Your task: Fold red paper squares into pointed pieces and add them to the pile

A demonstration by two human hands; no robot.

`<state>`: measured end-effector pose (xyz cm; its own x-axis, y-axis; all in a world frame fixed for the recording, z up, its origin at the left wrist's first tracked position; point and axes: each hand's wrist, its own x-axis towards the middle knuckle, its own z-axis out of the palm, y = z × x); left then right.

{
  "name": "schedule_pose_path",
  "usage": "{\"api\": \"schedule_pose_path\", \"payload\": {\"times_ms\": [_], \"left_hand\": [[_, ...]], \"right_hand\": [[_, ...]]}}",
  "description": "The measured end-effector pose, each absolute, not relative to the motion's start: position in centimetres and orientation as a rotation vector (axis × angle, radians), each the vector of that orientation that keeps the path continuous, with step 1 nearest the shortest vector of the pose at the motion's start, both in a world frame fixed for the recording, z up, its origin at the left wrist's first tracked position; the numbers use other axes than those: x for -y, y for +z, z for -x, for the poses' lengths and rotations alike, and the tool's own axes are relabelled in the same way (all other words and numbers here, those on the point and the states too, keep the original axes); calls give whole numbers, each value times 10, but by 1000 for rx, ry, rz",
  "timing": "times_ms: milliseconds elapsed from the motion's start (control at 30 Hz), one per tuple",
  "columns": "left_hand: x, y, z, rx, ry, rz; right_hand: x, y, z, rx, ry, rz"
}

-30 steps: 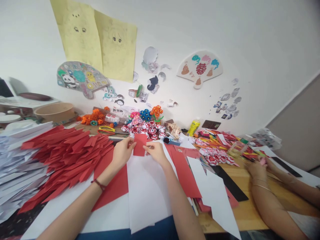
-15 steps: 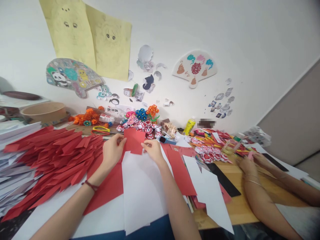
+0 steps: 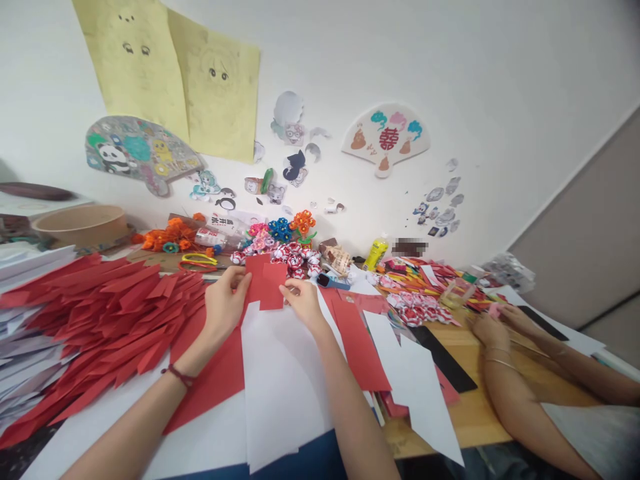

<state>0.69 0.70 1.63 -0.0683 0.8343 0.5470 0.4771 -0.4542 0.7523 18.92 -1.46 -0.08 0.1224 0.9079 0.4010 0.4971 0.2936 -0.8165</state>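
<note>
Two pieces of red paper overlap above the white sheets in front of me. My left hand [image 3: 223, 300] pinches the back red paper [image 3: 254, 277] at its left edge, thumb on the near side. A smaller red paper piece [image 3: 273, 287] lies over its right part, and my right hand [image 3: 303, 299] grips that piece at the right edge between thumb and fingers. Under my hands rests a white paper sheet [image 3: 285, 387], with a larger red sheet [image 3: 210, 387] beside it on the left.
A heap of folded red paper strips [image 3: 125, 313] spreads at left. Red-and-white paper flowers [image 3: 295, 259], yellow-handled scissors [image 3: 197, 260] and a yellow bottle [image 3: 376, 253] stand along the wall. At right, another person's hands [image 3: 493, 330] work over the wooden table [image 3: 470, 417].
The front red piece now sits slightly lower against the back one, so its top edge shows. Both hands keep their grip. The whole view has shifted slightly.
</note>
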Motion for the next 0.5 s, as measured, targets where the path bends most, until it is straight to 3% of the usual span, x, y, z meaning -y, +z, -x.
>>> {"api": "schedule_pose_path", "payload": {"times_ms": [267,500], "left_hand": [[-9,4,-13,-1194,1332,-1988],[-9,4,-15,-1321,1273,-2044]], "right_hand": [[10,-7,-188,1510,477,1370],[10,-7,-187,1489,463,1382]]}}
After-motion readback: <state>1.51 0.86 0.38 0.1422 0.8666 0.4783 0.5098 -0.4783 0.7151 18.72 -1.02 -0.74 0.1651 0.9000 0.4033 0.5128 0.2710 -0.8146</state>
